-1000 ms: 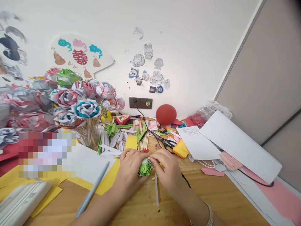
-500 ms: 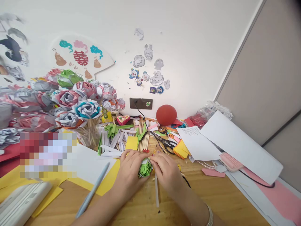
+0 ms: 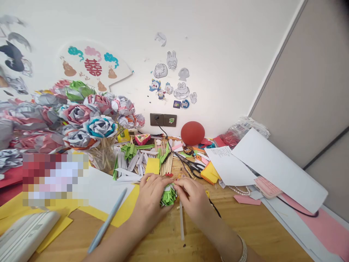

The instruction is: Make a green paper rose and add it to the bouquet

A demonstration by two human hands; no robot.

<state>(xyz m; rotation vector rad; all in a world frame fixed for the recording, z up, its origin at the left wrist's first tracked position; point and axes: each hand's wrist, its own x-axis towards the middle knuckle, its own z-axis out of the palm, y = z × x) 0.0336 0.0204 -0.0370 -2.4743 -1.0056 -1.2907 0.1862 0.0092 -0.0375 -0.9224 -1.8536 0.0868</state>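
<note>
A small green and white folded-paper flower (image 3: 168, 196) is held above the wooden table (image 3: 152, 236). My left hand (image 3: 152, 194) wraps round its left side, fingers curled over the far edge. At the flower's upper right, my right hand (image 3: 192, 196) is closed in a pinch, fingertips touching the paper. What lies between those fingertips is too small to make out. Just below my right hand a translucent white stick (image 3: 182, 223) lies on the table. The flower's underside is hidden.
Finished paper flowers (image 3: 100, 126) stand in a clear vase (image 3: 105, 158) at the left. Black scissors (image 3: 195, 167), folded paper strips (image 3: 136, 160), matchstick-like wooden sticks (image 3: 166, 160) and a red balloon (image 3: 192, 133) lie behind my hands. A blue pen (image 3: 107, 222) rests left, white papers (image 3: 278, 171) right.
Hardly anything differs. Both hands stay round the paper flower, with only a very slight shift of the right fingertips and the flower.
</note>
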